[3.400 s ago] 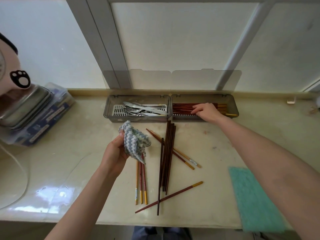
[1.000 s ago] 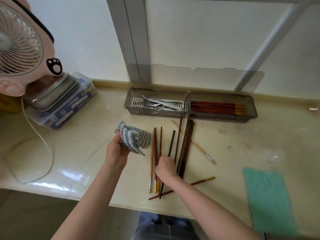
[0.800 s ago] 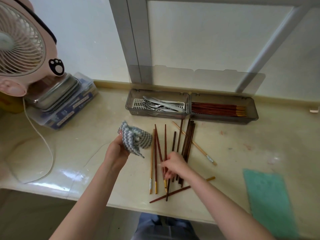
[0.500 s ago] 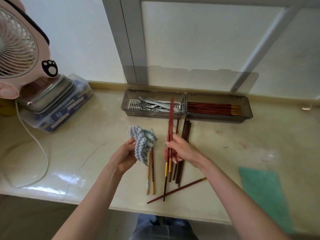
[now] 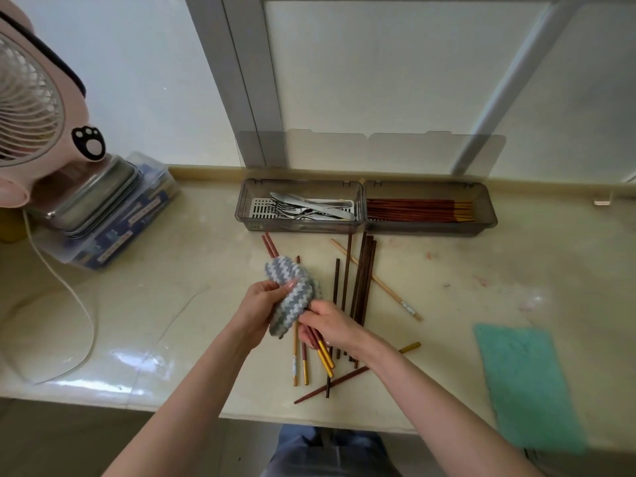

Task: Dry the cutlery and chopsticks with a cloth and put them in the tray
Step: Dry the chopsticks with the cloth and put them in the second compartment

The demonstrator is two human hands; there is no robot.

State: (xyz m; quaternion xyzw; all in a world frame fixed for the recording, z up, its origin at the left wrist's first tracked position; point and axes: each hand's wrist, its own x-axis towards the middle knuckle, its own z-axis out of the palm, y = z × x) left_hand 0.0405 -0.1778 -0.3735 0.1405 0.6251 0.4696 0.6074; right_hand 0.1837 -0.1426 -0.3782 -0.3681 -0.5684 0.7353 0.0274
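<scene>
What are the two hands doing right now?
Left hand: closed on the grey-and-white striped cloth, wrapped around the chopsticks.
Right hand: closed on a pair of reddish gold-tipped chopsticks.

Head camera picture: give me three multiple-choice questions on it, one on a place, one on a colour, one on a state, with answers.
1. The forks and knives lie in the tray's
A. left compartment
B. right compartment
C. lid

2. The flat cloth near the counter's right edge is
A. red
B. green
C. black

3. The left hand is
A. empty
B. holding a fork
C. gripping the striped cloth

Answers: 1 A, the cutlery sits left of the divider. 2 B, it shows teal green. 3 C, the fingers close on the cloth, wrapped round chopsticks held by the right hand.
</scene>
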